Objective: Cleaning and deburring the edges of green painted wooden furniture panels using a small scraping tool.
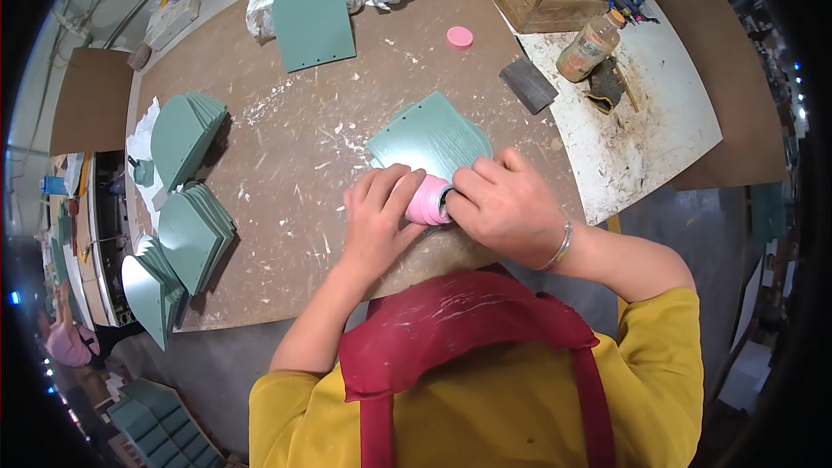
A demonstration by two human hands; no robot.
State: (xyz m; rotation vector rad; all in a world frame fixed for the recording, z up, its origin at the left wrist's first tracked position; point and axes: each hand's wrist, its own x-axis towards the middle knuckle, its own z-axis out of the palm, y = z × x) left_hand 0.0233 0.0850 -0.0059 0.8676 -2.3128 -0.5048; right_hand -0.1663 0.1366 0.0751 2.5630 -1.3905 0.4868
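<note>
A small pink ribbed cylinder (425, 203), with a dark round opening on its right end, lies sideways in the grip of my left hand (374, 218). My right hand (510, 210) is closed, with its curled fingertips at the opening. What those fingers pinch is hidden. Just beyond both hands, a green panel (429, 134) with a rounded end and small holes lies on the brown tabletop (295, 182). It seems to rest on another panel. Farther off lies a round pink lid (459, 37), apart from the cylinder.
Stacks of green rounded panels (195, 238) stand at the left. Another panel (314, 26) leans on a white wrapped bundle at the back. Toward the right are a dark flat block (529, 85), an orange-capped bottle (591, 46), and a cardboard box (529, 0). A person (71, 342) appears far left.
</note>
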